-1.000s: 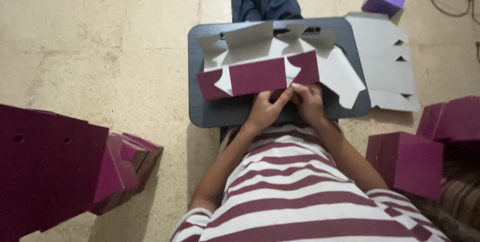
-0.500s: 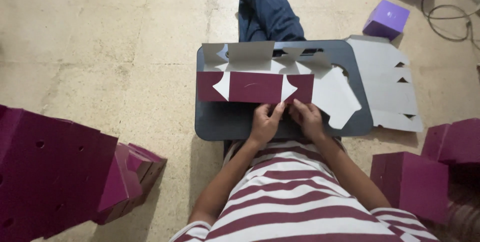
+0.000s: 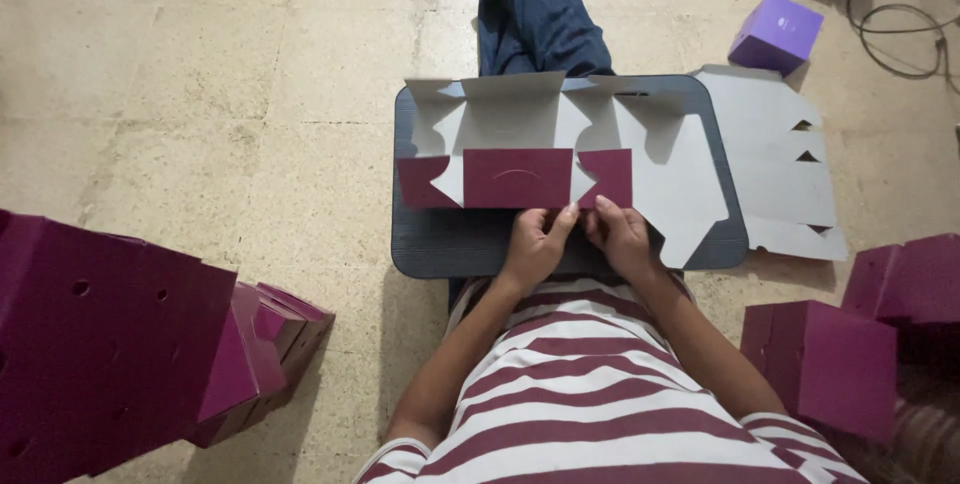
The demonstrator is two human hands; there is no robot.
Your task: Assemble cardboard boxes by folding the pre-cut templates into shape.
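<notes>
A flat cardboard box blank [image 3: 520, 129], grey inside with maroon folded flaps, lies on a dark lap tray [image 3: 440, 244]. My left hand [image 3: 535, 244] pinches the lower edge of the middle maroon flap [image 3: 517, 179]. My right hand [image 3: 620, 234] grips the edge by the right maroon flap [image 3: 608, 176]. Both hands sit close together at the blank's near edge. My outstretched leg in blue jeans [image 3: 535, 14] runs beyond the tray.
Another flat grey blank [image 3: 790, 174] lies to the tray's right. Folded maroon boxes stand at the left [image 3: 110, 344] and right [image 3: 830, 364]. Purple boxes [image 3: 775, 34] and a cable [image 3: 900, 24] lie at the far right on the tiled floor.
The blank's rear flaps have been raised and the maroon flaps folded flat and squared. My hands slid down to its near edge. The view shifted slightly.
</notes>
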